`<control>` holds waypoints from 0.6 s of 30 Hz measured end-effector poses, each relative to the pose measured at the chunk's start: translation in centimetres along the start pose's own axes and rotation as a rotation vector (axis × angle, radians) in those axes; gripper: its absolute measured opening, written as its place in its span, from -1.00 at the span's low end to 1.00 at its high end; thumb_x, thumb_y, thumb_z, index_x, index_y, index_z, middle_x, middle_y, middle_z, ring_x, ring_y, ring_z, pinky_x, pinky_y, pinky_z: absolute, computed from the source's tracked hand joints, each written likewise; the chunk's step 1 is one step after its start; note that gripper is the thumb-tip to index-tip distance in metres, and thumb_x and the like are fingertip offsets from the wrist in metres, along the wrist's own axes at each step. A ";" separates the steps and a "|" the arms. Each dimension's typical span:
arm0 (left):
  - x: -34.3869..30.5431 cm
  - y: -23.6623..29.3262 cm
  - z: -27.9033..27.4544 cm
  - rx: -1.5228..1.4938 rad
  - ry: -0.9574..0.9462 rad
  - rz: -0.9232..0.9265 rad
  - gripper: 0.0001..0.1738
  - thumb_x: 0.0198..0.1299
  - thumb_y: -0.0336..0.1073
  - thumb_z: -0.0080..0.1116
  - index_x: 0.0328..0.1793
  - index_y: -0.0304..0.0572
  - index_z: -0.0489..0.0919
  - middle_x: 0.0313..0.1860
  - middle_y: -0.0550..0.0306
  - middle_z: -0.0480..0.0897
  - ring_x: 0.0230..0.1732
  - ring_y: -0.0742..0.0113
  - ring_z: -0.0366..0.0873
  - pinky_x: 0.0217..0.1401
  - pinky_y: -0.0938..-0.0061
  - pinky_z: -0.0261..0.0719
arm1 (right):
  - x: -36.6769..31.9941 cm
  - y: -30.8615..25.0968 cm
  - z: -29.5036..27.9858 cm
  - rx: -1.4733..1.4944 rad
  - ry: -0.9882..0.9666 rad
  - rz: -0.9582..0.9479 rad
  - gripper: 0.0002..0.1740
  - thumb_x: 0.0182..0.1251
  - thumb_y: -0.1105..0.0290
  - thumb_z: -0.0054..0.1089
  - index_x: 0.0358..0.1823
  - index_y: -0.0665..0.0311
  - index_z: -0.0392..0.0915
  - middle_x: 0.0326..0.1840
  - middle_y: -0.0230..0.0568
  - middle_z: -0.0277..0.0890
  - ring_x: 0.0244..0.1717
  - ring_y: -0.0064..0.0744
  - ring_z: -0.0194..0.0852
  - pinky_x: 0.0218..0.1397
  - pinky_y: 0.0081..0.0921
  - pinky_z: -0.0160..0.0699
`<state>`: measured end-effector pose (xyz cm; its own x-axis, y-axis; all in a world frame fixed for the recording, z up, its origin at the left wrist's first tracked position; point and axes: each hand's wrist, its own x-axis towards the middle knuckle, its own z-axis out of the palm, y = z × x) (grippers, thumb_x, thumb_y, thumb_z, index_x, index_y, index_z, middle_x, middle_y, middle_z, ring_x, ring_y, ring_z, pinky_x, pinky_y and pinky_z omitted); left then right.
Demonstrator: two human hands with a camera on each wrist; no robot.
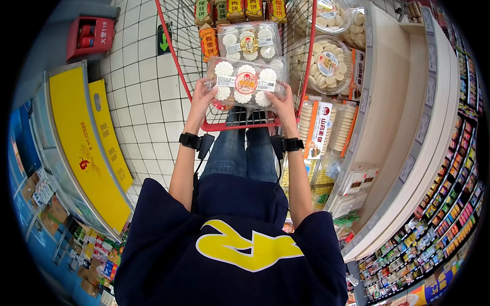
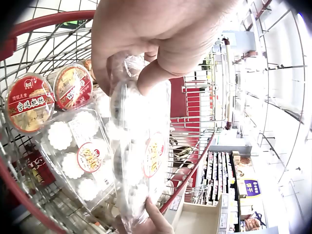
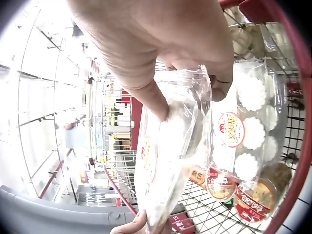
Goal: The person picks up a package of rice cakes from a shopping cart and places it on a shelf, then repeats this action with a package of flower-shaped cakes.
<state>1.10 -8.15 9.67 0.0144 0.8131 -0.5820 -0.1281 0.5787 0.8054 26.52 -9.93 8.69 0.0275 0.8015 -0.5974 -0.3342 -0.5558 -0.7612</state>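
Observation:
Both hands hold a clear plastic pack of white flower-shaped pastries [image 1: 223, 69] by its two ends, over the near end of a red-rimmed shopping cart [image 1: 214, 127]. My left hand [image 1: 202, 96] grips the left end, thumb on top; my right hand [image 1: 284, 102] grips the right end likewise. In the left wrist view the left hand [image 2: 161, 39] pinches the pack's wrapped end between thumb and fingers. The right wrist view shows the right hand [image 3: 165, 48] pinching the other end. Another pack of white pastries [image 1: 267, 34] lies in the cart just beyond.
Orange and yellow pastry packets [image 1: 208, 43] stand farther inside the cart, and round red-labelled tubs [image 2: 30, 103] sit beneath. Round tubs of pale biscuits [image 1: 326, 64] and long biscuit boxes [image 1: 319, 127] line the right. A wooden shelf [image 1: 393, 92] runs alongside; a yellow-fronted case [image 1: 81, 137] stands left.

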 end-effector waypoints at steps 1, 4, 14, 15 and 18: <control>0.0 0.4 0.1 0.009 -0.017 0.032 -0.52 0.26 -0.34 0.13 0.27 -0.10 0.26 0.20 0.00 0.46 0.18 0.33 0.40 0.20 0.44 0.35 | 0.0 -0.3 -0.1 0.026 -0.033 -0.028 -0.36 0.26 0.46 0.23 0.30 0.32 0.13 -0.06 0.02 0.56 -0.04 -0.43 0.53 0.00 -0.54 0.49; -0.5 1.5 0.7 -0.029 -0.003 0.044 -0.51 0.26 -0.32 0.14 0.27 -0.10 0.26 0.21 0.02 0.45 0.19 0.32 0.40 0.20 0.44 0.35 | 0.2 -0.4 -0.1 0.032 -0.037 -0.060 -0.32 0.27 0.45 0.22 0.36 0.36 0.11 0.01 0.01 0.53 0.01 -0.43 0.50 0.04 -0.54 0.47; -1.1 3.6 2.3 -0.026 -0.029 0.059 -0.51 0.25 -0.30 0.16 0.26 -0.13 0.27 0.19 0.04 0.46 0.18 0.35 0.42 0.17 0.43 0.40 | -0.7 -2.1 -0.8 0.039 0.004 0.008 -0.37 0.28 0.41 0.22 0.34 0.35 0.19 0.11 -0.17 0.49 0.02 -0.52 0.49 0.01 -0.61 0.49; -1.0 3.7 2.5 -0.030 -0.038 0.052 -0.51 0.25 -0.30 0.16 0.26 -0.13 0.28 0.20 0.04 0.46 0.19 0.35 0.42 0.18 0.43 0.41 | -0.9 -2.2 -0.9 0.064 0.005 -0.014 -0.38 0.28 0.41 0.22 0.34 0.35 0.20 0.11 -0.19 0.49 0.02 -0.53 0.49 0.00 -0.61 0.50; -0.7 3.8 3.4 -0.025 -0.063 0.059 -0.51 0.25 -0.30 0.16 0.26 -0.12 0.28 0.22 0.04 0.45 0.21 0.34 0.41 0.19 0.43 0.41 | -1.7 -2.9 -1.4 0.124 0.015 -0.028 -0.39 0.29 0.41 0.20 0.33 0.34 0.19 0.12 -0.21 0.48 0.03 -0.53 0.48 0.01 -0.57 0.52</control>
<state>3.97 -6.29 13.46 0.0680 0.8483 -0.5251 -0.1549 0.5289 0.8344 28.78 -10.00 11.59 0.0526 0.8123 -0.5808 -0.4467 -0.5010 -0.7412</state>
